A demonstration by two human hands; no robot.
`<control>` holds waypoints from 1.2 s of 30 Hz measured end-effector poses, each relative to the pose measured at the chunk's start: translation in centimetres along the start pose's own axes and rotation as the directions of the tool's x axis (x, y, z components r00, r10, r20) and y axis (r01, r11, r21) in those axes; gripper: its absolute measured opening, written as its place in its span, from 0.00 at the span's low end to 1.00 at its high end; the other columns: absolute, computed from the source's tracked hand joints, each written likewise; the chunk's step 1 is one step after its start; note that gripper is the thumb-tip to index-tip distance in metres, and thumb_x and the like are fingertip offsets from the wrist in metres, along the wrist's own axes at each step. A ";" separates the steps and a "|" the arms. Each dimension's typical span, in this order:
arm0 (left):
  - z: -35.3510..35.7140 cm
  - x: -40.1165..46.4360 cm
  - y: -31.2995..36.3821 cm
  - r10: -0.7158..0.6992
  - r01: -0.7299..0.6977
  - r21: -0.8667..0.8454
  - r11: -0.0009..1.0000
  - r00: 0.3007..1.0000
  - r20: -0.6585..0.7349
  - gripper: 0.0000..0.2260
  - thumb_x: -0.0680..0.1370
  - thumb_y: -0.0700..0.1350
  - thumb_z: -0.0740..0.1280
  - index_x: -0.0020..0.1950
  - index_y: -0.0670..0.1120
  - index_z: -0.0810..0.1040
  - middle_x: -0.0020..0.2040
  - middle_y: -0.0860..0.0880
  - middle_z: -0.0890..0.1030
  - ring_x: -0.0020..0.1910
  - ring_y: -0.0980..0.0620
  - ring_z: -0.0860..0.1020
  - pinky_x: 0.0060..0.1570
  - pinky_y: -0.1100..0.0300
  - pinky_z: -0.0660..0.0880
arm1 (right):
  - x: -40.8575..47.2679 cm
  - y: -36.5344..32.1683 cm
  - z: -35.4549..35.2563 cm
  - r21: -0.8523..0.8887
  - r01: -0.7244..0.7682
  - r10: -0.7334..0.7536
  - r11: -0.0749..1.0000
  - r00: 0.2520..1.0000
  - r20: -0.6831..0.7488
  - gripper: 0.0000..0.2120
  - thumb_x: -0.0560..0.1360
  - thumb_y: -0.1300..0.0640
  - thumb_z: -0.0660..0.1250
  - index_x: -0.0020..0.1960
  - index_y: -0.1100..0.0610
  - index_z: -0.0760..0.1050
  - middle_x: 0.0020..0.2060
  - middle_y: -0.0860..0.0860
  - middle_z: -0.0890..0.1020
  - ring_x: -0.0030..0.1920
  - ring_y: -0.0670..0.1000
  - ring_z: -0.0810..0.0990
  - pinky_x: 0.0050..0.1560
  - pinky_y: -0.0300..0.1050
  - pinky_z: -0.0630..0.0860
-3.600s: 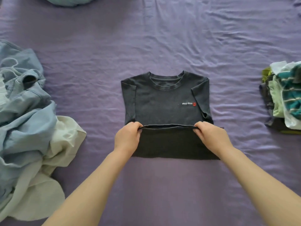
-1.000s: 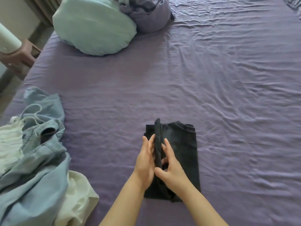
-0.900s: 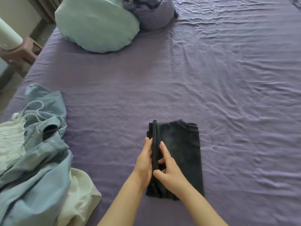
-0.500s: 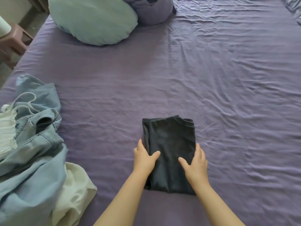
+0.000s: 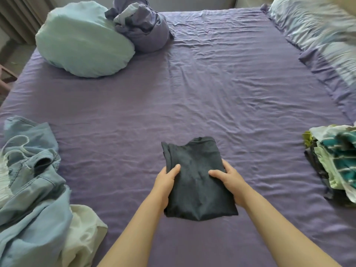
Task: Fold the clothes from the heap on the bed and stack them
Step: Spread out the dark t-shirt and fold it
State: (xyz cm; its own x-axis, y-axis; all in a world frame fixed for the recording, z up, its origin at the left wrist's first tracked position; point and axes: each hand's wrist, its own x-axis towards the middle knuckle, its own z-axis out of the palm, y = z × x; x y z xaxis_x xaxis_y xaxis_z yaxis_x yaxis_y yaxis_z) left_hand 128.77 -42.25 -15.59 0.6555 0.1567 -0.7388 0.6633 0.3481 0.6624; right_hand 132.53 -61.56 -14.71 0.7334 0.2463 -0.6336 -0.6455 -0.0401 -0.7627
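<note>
Half a second before, both hands had lain pressing on the folded dark charcoal cotton T-shirt [image 5: 194, 180] as it lay flat on the purple bedsheet [image 5: 212, 97]. At this moment the left hand [image 5: 165, 182] gripped its left edge and the right hand [image 5: 230, 182] its right edge, each thumb on top and the fingers tucked beneath. The shirt's near end appeared raised off the sheet, sagging a little between the hands. It sat in front of the person, in the middle of the near half of the bed.

Judged from this, the folding of this shirt was done, and the carry to the stack was probably under way.

Counted: one dark shirt in hand. One stack of folded clothes [image 5: 335, 162], in green, teal-striped and white cloth, sat at the right edge of the bed, well apart from the shirt. One unfolded heap [image 5: 32, 191] lay at the left, showing pale blue denim, something cream and something white; how many garments it held could not be told. At the head of the bed lay one round mint-green cushion [image 5: 82, 43] and one bunched purple bundle of cloth [image 5: 140, 26]. One pale patterned quilt [image 5: 319, 35] lay along the far right.
</note>
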 end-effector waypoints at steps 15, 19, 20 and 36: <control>20.1 -6.3 1.0 -0.049 -0.122 0.299 0.946 0.861 0.506 0.23 0.73 0.38 0.69 0.60 0.61 0.72 0.50 0.55 0.84 0.48 0.52 0.84 0.40 0.56 0.80 | -11.0 -7.8 -20.6 -0.096 0.212 -0.226 0.972 0.960 -0.165 0.16 0.76 0.65 0.63 0.60 0.50 0.75 0.47 0.50 0.84 0.42 0.47 0.83 0.39 0.38 0.79; 28.2 -7.6 -0.3 -0.043 -0.172 0.324 0.930 0.825 0.564 0.25 0.73 0.38 0.68 0.59 0.67 0.70 0.50 0.57 0.84 0.47 0.53 0.84 0.39 0.58 0.79 | -12.9 -8.6 -29.1 -0.200 0.262 -0.302 0.944 0.930 -0.207 0.20 0.76 0.65 0.63 0.61 0.45 0.75 0.52 0.46 0.83 0.50 0.45 0.82 0.48 0.37 0.77; 30.4 -8.0 -0.7 -0.044 -0.179 0.326 0.928 0.818 0.574 0.26 0.74 0.38 0.68 0.59 0.67 0.70 0.51 0.57 0.83 0.47 0.53 0.84 0.38 0.58 0.79 | -13.4 -8.7 -31.2 -0.239 0.273 -0.325 0.932 0.921 -0.215 0.21 0.75 0.65 0.64 0.60 0.42 0.75 0.53 0.43 0.82 0.52 0.43 0.81 0.50 0.36 0.76; 49.4 -4.0 -7.7 0.170 -0.371 0.696 0.615 0.924 0.343 0.42 0.73 0.37 0.68 0.79 0.54 0.47 0.68 0.43 0.69 0.62 0.45 0.73 0.59 0.51 0.74 | -11.6 -7.9 -49.0 -0.759 -0.057 -0.390 0.649 0.831 -0.396 0.31 0.76 0.59 0.64 0.76 0.53 0.57 0.70 0.57 0.66 0.70 0.56 0.64 0.70 0.47 0.61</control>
State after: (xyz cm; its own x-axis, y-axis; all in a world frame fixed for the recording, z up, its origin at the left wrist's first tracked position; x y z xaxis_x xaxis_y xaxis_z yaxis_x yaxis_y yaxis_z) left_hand 138.87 -91.20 -11.64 0.8419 -0.1137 -0.5275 0.4156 -0.4869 0.7683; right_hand 139.57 -111.55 -7.71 0.9458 -0.1630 -0.2808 -0.2989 -0.7750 -0.5568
